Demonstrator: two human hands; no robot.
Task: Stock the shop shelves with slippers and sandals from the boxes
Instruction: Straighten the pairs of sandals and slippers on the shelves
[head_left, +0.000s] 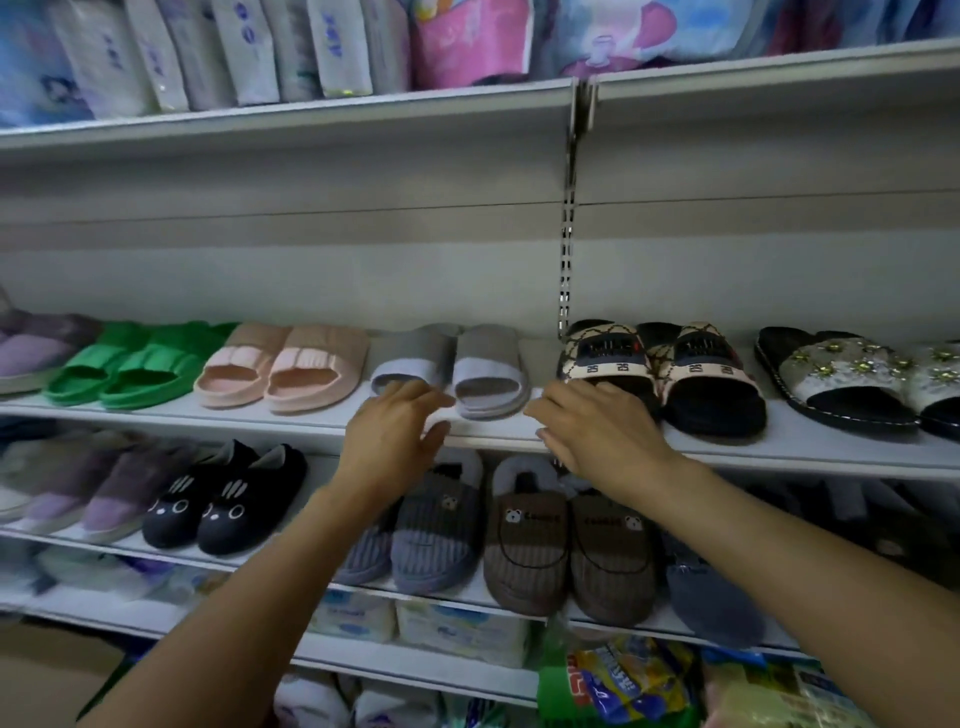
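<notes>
A pair of grey slippers (470, 371) stands on the upper slipper shelf (311, 415), between a pink pair (283, 369) and a patterned black-and-beige pair of slides (670, 374). My left hand (395, 436) hovers at the shelf edge just in front of the left grey slipper, fingers loosely bent, holding nothing. My right hand (597, 426) reaches to the front of the left patterned slide, fingers relaxed and empty. Whether either hand touches a slipper I cannot tell.
Green slippers (130, 366) and purple ones (31, 348) fill the shelf's left; jewelled sandals (852, 379) sit at right. The shelf below holds black cat slippers (223, 499) and bear slippers (524, 535). Packaged goods (623, 675) lie lower down; packs line the top shelf.
</notes>
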